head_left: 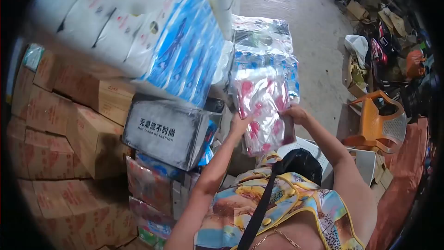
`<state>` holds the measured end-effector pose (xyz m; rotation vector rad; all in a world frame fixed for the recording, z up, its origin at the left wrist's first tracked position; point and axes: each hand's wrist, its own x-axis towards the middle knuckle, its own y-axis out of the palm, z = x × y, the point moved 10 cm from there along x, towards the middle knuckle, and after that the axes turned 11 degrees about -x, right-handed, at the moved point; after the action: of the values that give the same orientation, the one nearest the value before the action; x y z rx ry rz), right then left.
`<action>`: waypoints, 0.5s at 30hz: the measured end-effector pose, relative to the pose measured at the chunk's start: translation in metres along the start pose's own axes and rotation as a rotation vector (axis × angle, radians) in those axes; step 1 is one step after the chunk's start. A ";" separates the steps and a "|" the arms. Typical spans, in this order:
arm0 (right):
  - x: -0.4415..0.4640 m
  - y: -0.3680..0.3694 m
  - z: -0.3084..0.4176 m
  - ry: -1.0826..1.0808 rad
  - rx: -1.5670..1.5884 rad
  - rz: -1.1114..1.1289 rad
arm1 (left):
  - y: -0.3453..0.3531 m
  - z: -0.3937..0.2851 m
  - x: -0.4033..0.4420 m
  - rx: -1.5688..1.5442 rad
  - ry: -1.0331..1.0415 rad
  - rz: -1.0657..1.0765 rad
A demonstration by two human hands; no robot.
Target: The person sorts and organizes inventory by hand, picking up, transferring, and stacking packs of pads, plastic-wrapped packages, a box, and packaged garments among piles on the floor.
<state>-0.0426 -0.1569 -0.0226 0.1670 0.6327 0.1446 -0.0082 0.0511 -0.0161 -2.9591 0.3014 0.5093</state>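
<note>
My left fingers [242, 121] and right fingers [292, 111] are gripping opposite edges of a clear pink-patterned pack [263, 109], probably keeping the slippery plastic steady. I am holding it right of the grey printed box [162, 132].

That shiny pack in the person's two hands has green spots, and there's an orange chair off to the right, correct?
Not quite: the head view shows pinkish-red spots, not green. The left hand and right hand do hold the shiny pack, and the orange chair is off to the right.
</note>
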 end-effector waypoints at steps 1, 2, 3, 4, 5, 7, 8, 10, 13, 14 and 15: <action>0.004 -0.014 -0.026 0.084 0.042 0.002 | 0.019 0.021 0.008 -0.078 -0.078 0.084; 0.006 -0.024 -0.048 0.167 0.084 0.004 | 0.031 0.042 0.015 -0.022 -0.216 0.137; 0.009 -0.031 -0.055 0.174 0.087 -0.003 | 0.038 0.051 0.025 -0.023 -0.222 0.144; 0.012 -0.035 -0.064 0.216 0.120 0.005 | 0.047 0.066 0.031 -0.060 -0.307 0.183; 0.018 -0.040 -0.072 0.258 0.154 0.015 | 0.054 0.076 0.036 -0.096 -0.391 0.220; 0.042 -0.056 -0.079 0.304 0.114 -0.036 | 0.057 0.079 0.060 -0.104 -0.418 0.218; 0.055 -0.061 -0.072 0.284 0.094 -0.051 | 0.057 0.078 0.073 -0.111 -0.438 0.213; 0.086 -0.069 -0.056 0.266 0.072 -0.059 | 0.052 0.100 0.124 -0.126 -0.405 0.155; 0.141 -0.086 -0.020 0.145 0.099 -0.147 | 0.031 0.083 0.198 -0.065 -0.227 0.036; 0.156 -0.085 -0.010 0.150 0.098 -0.139 | 0.023 0.058 0.210 -0.035 -0.188 0.003; 0.170 -0.083 0.007 0.102 0.141 -0.128 | 0.016 0.028 0.219 -0.004 -0.150 -0.030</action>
<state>0.1042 -0.2072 -0.1310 0.2559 0.7532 -0.0152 0.1813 0.0023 -0.1189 -2.9037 0.2406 0.7242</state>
